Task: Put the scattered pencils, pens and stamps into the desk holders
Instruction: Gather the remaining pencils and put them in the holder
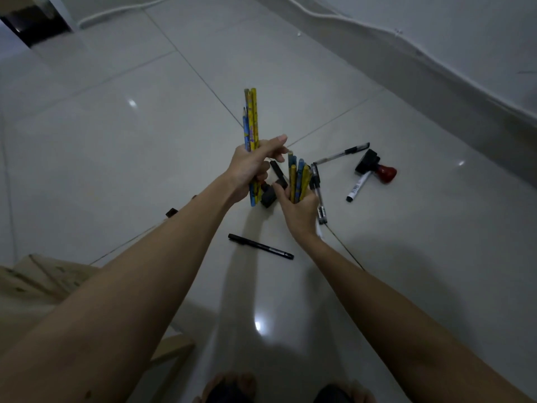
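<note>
My left hand grips a bundle of yellow and blue pencils that stands upright above the tiled floor. My right hand holds a second bunch of yellow and blue pencils, tips up, close beside the first. Between the hands lie small black items, partly hidden. On the floor are a black pen near my right wrist, two clear pens, a white marker and a black stamp with a red knob. No desk holder shows clearly.
A light wooden piece sits at the lower left under my left arm. A white cable runs along the grey skirting at the upper right. My feet are at the bottom edge.
</note>
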